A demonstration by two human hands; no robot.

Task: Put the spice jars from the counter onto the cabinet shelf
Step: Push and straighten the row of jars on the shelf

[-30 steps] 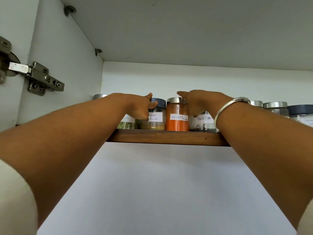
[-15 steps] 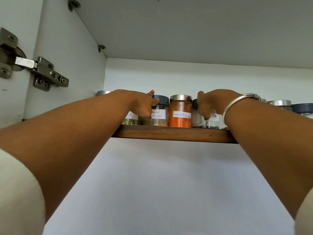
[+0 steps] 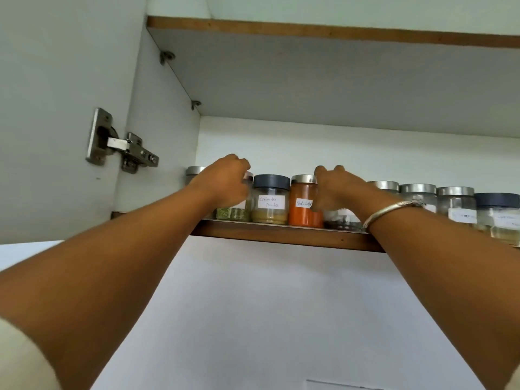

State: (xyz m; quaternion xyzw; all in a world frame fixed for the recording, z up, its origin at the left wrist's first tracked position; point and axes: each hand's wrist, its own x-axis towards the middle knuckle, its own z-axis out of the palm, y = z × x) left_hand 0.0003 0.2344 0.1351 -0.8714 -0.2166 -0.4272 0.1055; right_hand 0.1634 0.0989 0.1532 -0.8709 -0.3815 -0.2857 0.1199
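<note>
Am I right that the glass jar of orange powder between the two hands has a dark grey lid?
Not quite: the head view shows the glass jar of orange powder has a silver metal lid; the dark grey lid tops the neighbouring coriander jar.
</note>
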